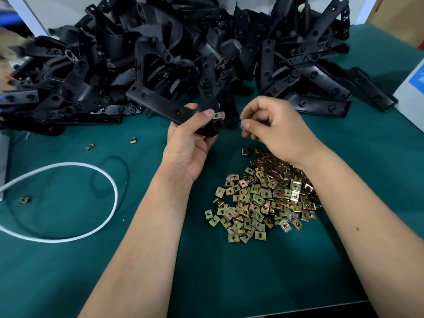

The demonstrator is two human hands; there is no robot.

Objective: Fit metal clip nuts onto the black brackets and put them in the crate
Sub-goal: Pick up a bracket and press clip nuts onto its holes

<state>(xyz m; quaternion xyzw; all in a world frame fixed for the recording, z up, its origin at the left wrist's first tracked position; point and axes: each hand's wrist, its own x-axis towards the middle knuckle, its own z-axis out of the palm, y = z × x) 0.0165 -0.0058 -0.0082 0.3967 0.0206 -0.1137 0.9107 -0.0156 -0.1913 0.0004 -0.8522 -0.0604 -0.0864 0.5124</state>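
Observation:
My left hand (190, 143) grips a black bracket (160, 104) above the green table, thumb pressed near its end. One brass-coloured clip nut (216, 115) sits on that end of the bracket. My right hand (275, 129), a short way to the right, pinches a small clip nut (242, 126) between thumb and fingers; most of it is hidden. Below my right wrist lies a heap of loose clip nuts (261, 198). A big pile of black brackets (183, 49) fills the back of the table. No crate is in view.
A white cable (107, 182) loops over the green mat (68, 260) at the left. Stray clip nuts lie at the left (133, 140) (90, 146) (24, 199). A white and blue box (413, 88) stands at the right edge. The table's front edge runs along the bottom right.

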